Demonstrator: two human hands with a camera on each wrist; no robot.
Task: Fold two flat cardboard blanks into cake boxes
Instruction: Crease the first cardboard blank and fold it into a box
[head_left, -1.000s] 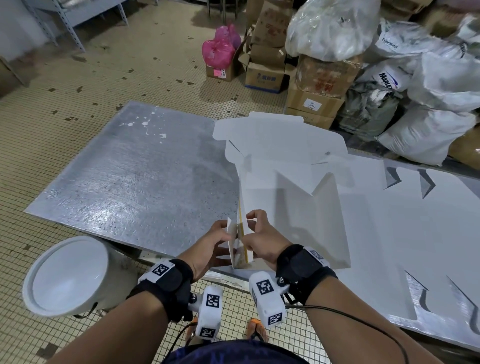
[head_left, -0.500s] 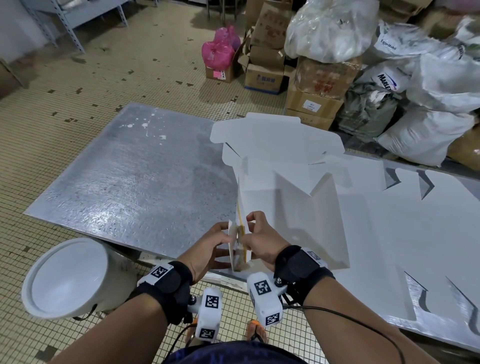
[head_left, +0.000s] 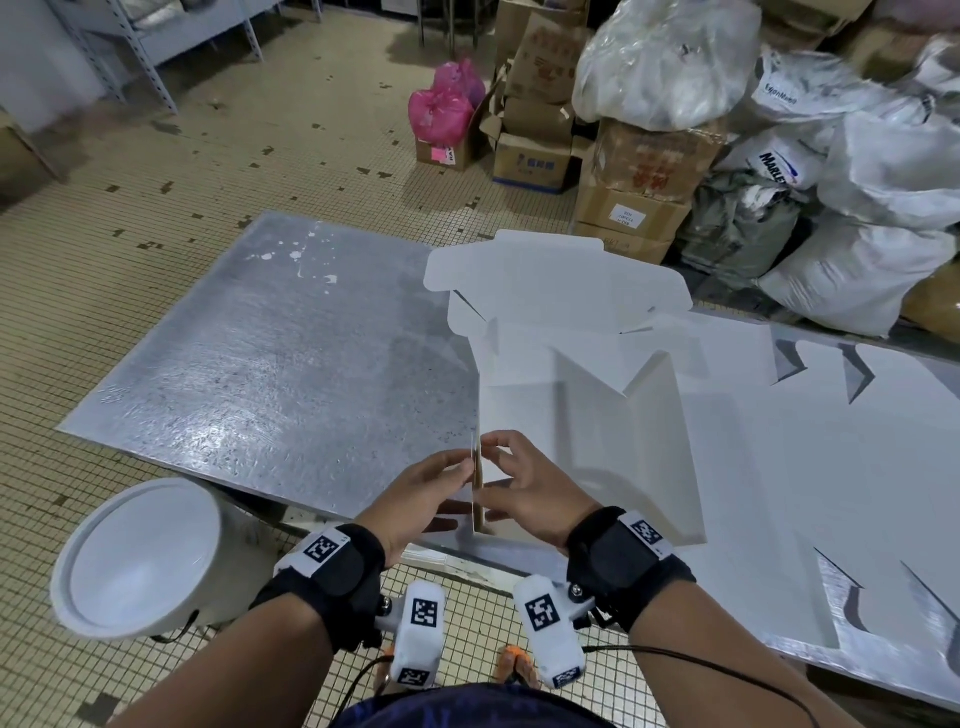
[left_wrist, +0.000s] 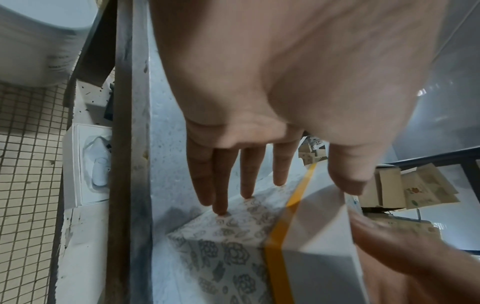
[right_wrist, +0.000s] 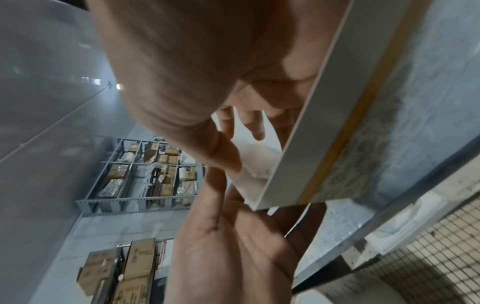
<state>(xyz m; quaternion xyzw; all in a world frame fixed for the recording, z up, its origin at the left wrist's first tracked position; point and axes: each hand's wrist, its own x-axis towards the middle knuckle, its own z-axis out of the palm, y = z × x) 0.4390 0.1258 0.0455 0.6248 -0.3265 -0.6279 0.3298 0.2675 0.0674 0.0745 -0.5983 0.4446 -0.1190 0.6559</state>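
A half-folded white cake box (head_left: 587, 415) stands on the metal table (head_left: 260, 364), its left wall upright and its lid flaps lying flat at the far end. Both hands meet at its near left corner. My left hand (head_left: 441, 483) lays straight fingers against the flower-printed outer face (left_wrist: 233, 246) beside a yellow stripe. My right hand (head_left: 498, 452) curls over the wall from inside and pinches its top edge (right_wrist: 324, 102). More flat white blanks (head_left: 831, 467) lie on the table to the right.
A white round bin (head_left: 140, 556) stands on the tiled floor by the table's near left corner. Cartons (head_left: 639, 171), white sacks (head_left: 883, 171) and a pink bag (head_left: 447, 109) are piled beyond the table. Bare metal lies left of the box.
The corner flap that stood splayed between my hands now lies edge-on against the left wall. My left fingers have straightened onto it. The hands have hardly shifted.
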